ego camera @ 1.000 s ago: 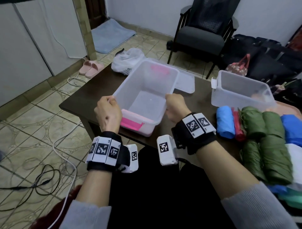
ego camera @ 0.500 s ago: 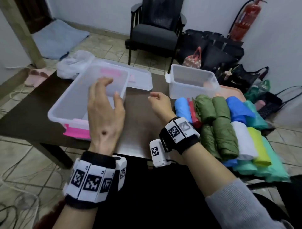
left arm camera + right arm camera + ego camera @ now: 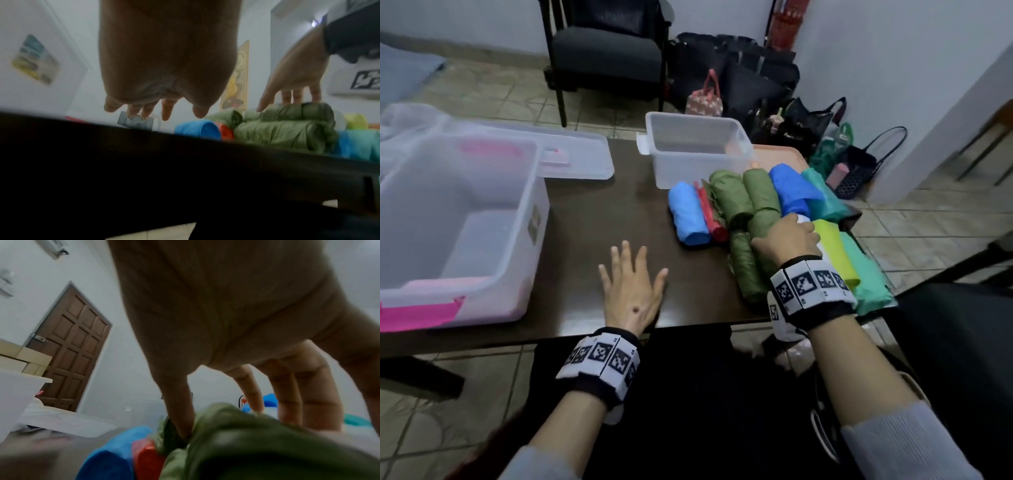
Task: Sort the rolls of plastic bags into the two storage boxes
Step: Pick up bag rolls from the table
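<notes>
Several rolls of plastic bags lie bunched at the table's right end: a light blue roll [image 3: 688, 219], a thin red roll [image 3: 710, 216], olive-green rolls [image 3: 729, 195], then blue, teal, yellow-green and mint ones. My right hand [image 3: 787, 236] grips one olive-green roll [image 3: 762, 222] from above, thumb on its left side and fingers on its far side [image 3: 257, 443]. My left hand [image 3: 633, 274] hovers open over bare table, fingers spread, holding nothing. The large clear box with pink latches [image 3: 541, 219] stands at the left. The small clear box [image 3: 698, 164] stands behind the rolls.
The large box's lid [image 3: 571, 157] lies flat behind it. The dark table [image 3: 602, 222] ends just right of the rolls. An orange tray [image 3: 777, 154] sits under the far rolls. A black chair [image 3: 606, 54] and several bags [image 3: 756, 82] stand on the floor beyond.
Both hands have let go of the large box. My right hand moved right onto the olive-green roll; my left hand came down open over the table. The view swung right.
</notes>
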